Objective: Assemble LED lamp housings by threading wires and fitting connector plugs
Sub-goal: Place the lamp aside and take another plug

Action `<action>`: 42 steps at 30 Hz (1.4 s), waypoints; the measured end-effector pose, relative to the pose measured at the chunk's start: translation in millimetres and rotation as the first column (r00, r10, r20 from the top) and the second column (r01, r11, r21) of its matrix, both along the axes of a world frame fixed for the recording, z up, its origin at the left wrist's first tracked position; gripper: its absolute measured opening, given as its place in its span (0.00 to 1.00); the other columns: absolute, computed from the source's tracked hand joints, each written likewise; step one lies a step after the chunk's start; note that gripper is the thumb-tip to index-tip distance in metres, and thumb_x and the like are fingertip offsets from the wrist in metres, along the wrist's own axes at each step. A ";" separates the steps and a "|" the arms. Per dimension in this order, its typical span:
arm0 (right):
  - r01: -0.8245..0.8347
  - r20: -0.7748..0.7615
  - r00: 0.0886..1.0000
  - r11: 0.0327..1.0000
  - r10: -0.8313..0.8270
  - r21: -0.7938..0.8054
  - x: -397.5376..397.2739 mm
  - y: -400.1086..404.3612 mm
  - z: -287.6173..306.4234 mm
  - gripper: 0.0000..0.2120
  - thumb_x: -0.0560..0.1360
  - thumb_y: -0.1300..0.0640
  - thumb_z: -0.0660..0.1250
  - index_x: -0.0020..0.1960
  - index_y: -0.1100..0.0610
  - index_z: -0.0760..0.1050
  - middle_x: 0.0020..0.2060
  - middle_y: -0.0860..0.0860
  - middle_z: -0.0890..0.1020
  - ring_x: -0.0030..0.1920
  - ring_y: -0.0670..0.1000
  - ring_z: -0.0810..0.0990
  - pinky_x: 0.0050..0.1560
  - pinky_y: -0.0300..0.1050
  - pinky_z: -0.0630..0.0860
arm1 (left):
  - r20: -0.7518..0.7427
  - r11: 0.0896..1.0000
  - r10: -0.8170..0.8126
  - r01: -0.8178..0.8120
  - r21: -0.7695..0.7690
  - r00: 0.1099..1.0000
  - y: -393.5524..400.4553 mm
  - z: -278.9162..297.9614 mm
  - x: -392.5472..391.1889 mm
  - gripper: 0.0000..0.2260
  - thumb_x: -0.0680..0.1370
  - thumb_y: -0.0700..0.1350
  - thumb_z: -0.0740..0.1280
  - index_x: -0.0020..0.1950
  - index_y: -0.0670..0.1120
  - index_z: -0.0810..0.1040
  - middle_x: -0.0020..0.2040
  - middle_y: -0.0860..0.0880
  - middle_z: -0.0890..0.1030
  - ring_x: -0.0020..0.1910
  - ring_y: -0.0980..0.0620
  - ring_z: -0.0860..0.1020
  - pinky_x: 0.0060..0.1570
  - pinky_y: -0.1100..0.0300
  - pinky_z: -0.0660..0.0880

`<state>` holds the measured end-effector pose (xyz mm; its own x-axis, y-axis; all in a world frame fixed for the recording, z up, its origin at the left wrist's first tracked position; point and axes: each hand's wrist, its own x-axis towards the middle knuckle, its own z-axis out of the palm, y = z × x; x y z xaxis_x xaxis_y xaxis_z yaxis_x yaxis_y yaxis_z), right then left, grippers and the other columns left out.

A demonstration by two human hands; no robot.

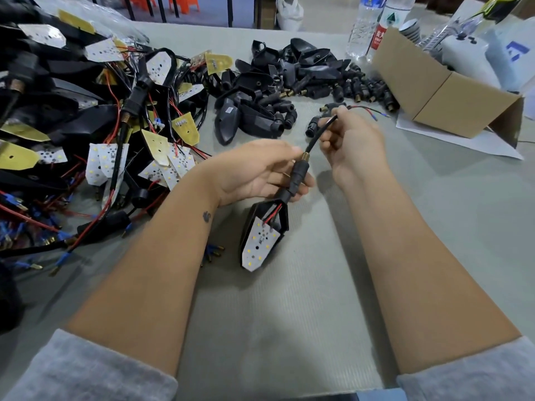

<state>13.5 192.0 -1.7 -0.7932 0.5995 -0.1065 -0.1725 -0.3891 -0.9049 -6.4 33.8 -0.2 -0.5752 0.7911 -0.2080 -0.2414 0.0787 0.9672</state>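
1. The left hand, mid-frame, curls its fingers and thumb round the black connector plug of a lamp housing. Holding it there likely steadies the stem so the wire can slide through without the housing swinging.
2. The housing hangs below that hand, toward lower centre, its open face up, with the white LED board sitting in it and red and black leads running up into the stem.
3. The right hand, just right of centre, pinches the black sheathed wire where it leaves the brass threaded end of the plug. This looks like a pull to draw slack through.
4. The wire's free end, red and black strands with a blue terminal, sticks out past the right hand toward the cardboard box at upper right.
5. So the work sits between the hands: plug in the left, wire in the right, housing beneath.
6. Loose empty housings lie at upper centre; wired boards pile up at left.
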 end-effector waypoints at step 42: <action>0.062 0.204 0.957 0.832 -0.206 0.551 -14.1 16.1 7.8 0.21 0.75 0.62 0.63 0.68 0.56 0.68 0.47 0.51 0.75 0.33 0.42 0.73 0.37 0.34 0.69 | -0.176 0.962 0.273 -0.272 0.029 0.946 12.7 -12.2 -2.3 0.12 0.84 0.43 0.53 0.43 0.46 0.70 0.26 0.51 0.72 0.23 0.54 0.71 0.25 0.65 0.68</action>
